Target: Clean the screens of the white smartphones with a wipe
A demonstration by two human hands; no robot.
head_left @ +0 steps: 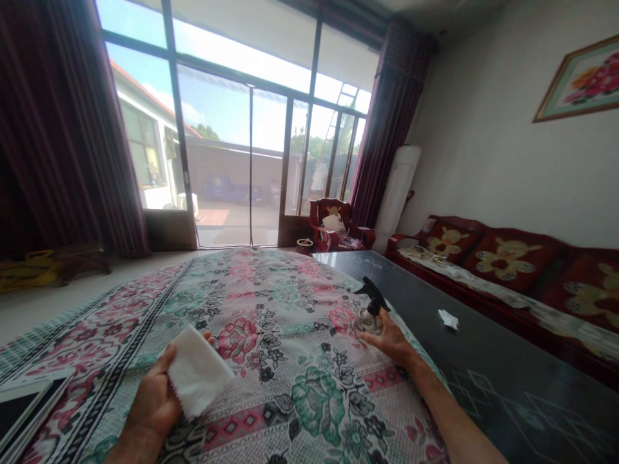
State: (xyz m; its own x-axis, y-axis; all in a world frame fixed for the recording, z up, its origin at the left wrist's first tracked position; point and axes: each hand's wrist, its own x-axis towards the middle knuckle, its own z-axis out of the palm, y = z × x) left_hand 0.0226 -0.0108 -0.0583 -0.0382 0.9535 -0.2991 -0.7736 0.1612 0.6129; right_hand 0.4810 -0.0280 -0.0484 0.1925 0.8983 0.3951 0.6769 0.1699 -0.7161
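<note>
My left hand (pixel 157 396) is closed on a folded white tissue (pixel 200 370), gripping it along its left side above the flowered tablecloth (pixel 280 328). At the right side of the cloth, my right hand (pixel 387 338) wraps round a clear spray bottle (pixel 365 322) with a black trigger head (pixel 373 298). The bottle looks upright, its nozzle pointing left. Part of its body is hidden behind my fingers. What liquid is in it, I cannot make out.
A black glossy table (pixel 483 361) adjoins the cloth on the right, with a crumpled white tissue (pixel 449 319) on it. Flat tablet-like items (pixel 33 403) lie at the lower left. Beyond stand a red wooden sofa (pixel 503 258), an armchair (pixel 333 222) and glass doors (pixel 232 154).
</note>
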